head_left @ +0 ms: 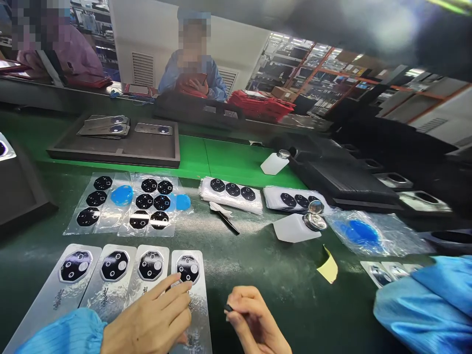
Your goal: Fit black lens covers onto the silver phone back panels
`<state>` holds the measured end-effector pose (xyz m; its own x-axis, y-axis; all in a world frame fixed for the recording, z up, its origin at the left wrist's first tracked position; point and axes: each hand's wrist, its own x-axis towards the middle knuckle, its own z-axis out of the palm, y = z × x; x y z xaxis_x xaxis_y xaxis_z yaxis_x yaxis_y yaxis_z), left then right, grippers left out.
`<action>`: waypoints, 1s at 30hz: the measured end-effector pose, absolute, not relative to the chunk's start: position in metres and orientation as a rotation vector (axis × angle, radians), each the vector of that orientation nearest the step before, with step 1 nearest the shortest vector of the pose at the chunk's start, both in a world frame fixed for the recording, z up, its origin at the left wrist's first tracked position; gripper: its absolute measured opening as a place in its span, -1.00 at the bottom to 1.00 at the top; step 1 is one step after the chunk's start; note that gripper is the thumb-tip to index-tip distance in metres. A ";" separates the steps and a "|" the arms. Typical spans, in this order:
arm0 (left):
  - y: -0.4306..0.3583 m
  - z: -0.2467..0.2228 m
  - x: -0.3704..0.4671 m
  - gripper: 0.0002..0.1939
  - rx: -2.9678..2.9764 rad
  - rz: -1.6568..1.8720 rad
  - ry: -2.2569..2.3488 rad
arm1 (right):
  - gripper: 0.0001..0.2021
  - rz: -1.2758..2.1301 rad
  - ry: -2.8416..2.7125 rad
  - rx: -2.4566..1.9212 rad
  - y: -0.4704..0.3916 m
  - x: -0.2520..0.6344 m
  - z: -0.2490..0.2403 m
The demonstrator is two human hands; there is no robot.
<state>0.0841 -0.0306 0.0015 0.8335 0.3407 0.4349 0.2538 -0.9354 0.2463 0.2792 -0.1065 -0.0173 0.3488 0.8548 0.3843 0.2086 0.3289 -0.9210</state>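
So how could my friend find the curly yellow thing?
On the dark green table, find the nearer white bottle. Just below its right end in the picture lies a curled scrap. Its yellow sets it apart from the blue film nearby.

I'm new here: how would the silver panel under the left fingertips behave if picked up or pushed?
The panel would probably stay stiff, given its straight edges. Its glossy face may feel slippery. Lying broad and flat, it seems unlikely to roll or tip.

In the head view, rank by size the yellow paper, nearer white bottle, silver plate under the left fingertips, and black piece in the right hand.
1. Silver plate, partly hidden
2. Nearer white bottle
3. Yellow paper
4. Black piece
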 end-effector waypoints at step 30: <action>-0.014 -0.012 0.089 -0.82 2.942 0.694 0.429 | -0.89 0.765 -1.366 -1.422 -0.086 0.283 -0.017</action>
